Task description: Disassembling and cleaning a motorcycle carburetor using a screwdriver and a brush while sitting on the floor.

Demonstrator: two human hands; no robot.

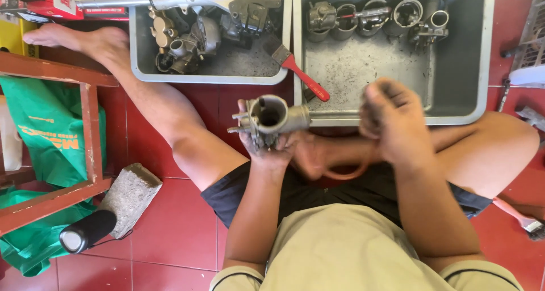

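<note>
Bright, even daylight fills the scene, with only soft shadows under the legs and inside the grey trays [488, 53]. The right hand [394, 123] is smeared by motion blur; the rest is sharp.

1. Straight ahead of the left hand [267, 149] and right hand [392, 123], two grey tubs block the floor: the left tub [136, 47] is crammed with metal engine parts [193, 33], no room to reach in.
2. The right tub [482, 58] has parts [374, 16] lined along its far wall only; its near floor lies open.
3. A red-handled brush [295, 70] bridges the gap between the tubs, closing that channel.
4. Out left, the person's outstretched leg [153, 104], a wooden frame [85, 132] and a concrete block [130, 194] hem things in.
5. Bare red tile [176, 234] shows beside the block.
6. The carburettor [269, 118] in the left grip fills the space between both hands.
</note>
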